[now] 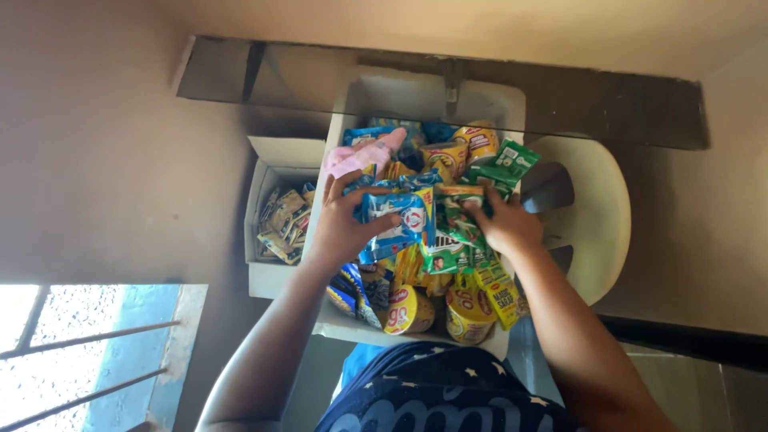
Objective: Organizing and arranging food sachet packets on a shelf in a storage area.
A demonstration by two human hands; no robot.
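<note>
Over the white cardboard box (352,96), blue-and-white foil sachets (398,216) are clamped by left hand (342,228) fingers; green sachet strips (456,232) are pinched by the right hand (508,226), apparently mid-sorting.

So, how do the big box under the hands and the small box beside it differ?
The big box is heaped above its rim with blue, green and yellow packets; the small box holds a low layer of brownish packets. Both hands, left hand and right hand, work in the big box; none touches the small box. Both are white, open cardboard.
</note>
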